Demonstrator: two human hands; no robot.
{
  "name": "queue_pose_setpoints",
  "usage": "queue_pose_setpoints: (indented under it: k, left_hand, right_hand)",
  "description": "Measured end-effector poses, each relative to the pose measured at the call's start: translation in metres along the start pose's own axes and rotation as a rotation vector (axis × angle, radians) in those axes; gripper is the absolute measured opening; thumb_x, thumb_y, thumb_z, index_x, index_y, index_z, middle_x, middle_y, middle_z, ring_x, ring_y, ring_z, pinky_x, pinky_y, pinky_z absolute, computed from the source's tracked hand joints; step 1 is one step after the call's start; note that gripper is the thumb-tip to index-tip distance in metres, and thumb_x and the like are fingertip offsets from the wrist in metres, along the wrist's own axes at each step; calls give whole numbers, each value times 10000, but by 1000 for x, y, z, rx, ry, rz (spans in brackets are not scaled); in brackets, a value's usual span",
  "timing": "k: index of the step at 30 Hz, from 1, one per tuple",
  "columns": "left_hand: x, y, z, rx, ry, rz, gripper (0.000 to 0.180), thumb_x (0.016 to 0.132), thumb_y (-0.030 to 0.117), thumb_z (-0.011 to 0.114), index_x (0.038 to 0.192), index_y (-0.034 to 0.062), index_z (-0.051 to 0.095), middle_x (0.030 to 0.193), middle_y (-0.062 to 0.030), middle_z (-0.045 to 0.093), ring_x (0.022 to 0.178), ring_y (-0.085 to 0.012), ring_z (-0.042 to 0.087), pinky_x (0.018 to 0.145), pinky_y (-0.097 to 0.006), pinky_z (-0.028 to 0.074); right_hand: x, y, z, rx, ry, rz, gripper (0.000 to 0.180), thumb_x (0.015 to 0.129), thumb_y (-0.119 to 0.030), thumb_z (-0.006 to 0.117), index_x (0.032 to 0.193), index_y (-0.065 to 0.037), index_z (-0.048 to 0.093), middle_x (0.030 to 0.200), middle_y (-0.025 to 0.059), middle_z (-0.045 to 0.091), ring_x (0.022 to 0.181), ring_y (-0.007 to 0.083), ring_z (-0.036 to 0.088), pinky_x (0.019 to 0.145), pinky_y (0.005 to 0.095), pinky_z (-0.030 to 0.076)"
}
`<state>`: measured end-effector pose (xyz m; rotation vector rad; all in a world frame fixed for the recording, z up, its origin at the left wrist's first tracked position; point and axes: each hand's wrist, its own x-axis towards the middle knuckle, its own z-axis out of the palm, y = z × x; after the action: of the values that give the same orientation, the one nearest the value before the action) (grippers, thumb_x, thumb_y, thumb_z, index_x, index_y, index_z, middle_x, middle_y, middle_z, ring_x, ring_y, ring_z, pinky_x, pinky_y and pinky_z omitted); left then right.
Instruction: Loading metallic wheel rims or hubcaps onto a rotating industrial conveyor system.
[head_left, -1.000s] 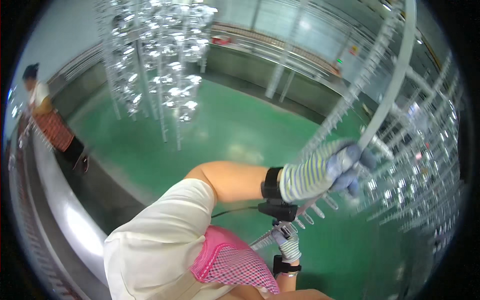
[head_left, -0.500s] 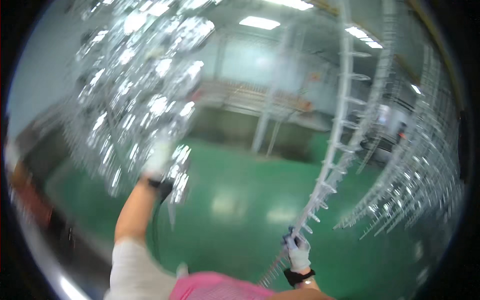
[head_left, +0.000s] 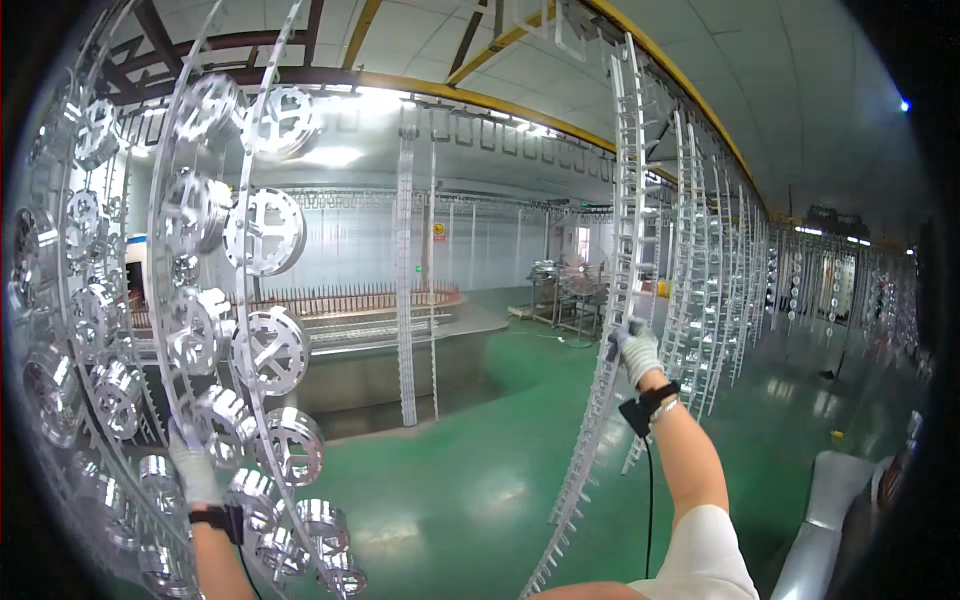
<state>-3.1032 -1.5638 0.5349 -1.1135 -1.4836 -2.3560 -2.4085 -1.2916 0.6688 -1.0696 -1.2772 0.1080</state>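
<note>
At the left, my gloved left hand [head_left: 195, 465] is raised among hanging racks laden with shiny round metal parts [head_left: 268, 350]. Its fingers look closed round one rack's narrow strip [head_left: 160, 215], though they are blurred and partly covered by the parts. My right hand [head_left: 637, 355], in a white glove with grey fingertips, grips a long hooked rack [head_left: 622, 215] right of centre. That rack carries no round parts; its lower end slants down toward me. Both wrists wear black bands with a cable.
More hooked racks [head_left: 690, 270] hang behind my right hand from a yellow overhead rail [head_left: 690, 95]. Beyond a low wall [head_left: 370, 385] stand rows of upright pins [head_left: 340, 298]. A bundle of pale strips [head_left: 406, 290] hangs mid-view over the green floor [head_left: 470, 480]. A grey chute-like object [head_left: 825, 510] is at lower right.
The view has turned and sharpened. My right hand has risen with the hooked rack in it. The left hand now appears lower and farther left, among the racks of round parts.
</note>
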Motion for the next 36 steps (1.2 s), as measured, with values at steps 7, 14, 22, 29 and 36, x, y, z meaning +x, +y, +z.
queue_pose_setpoints:
  k: [7, 14, 22, 29, 36]
  left_hand:
    - [35, -20, -34, 571, 252, 29, 483, 866, 396, 418, 1165, 19, 468, 1063, -171, 536, 955, -225, 505, 803, -327, 401]
    - [-164, 106, -1, 302, 281, -118, 438, 854, 401, 452, 1127, 60, 483, 905, -61, 539, 769, -163, 522, 709, -312, 440]
    - [-326, 135, 24, 342, 408, -115, 460, 869, 361, 441, 1170, 14, 443, 1001, -87, 523, 839, -185, 517, 750, -310, 431]
    - [-414, 154, 66, 258, 387, -31, 480, 882, 326, 432, 1208, -26, 407, 1085, -110, 509, 900, -205, 513, 785, -308, 423]
    - [-456, 277, 269, -47, 411, -95, 342, 837, 427, 483, 848, 85, 459, 644, 20, 379, 529, -81, 373, 471, -201, 328]
  right_hand:
    - [71, -7, 31, -50, -112, 44, 263, 749, -168, 574, 976, -46, 520, 683, 78, 562, 515, 152, 518, 422, 299, 414]
    - [191, 187, -82, -337, 88, 7, 149, 771, -79, 522, 909, -29, 498, 607, 109, 563, 370, 196, 505, 302, 330, 376]
    - [281, 219, -149, -627, 25, -6, 429, 745, -417, 498, 897, -33, 613, 883, 197, 610, 816, 337, 588, 740, 426, 438]
    - [415, 269, -165, -961, -118, -88, 370, 727, -268, 517, 999, -25, 580, 994, 237, 565, 922, 350, 556, 747, 415, 462]
    - [407, 291, -147, -996, -168, -169, 312, 761, -249, 458, 930, -41, 619, 984, 214, 573, 893, 338, 574, 748, 424, 454]
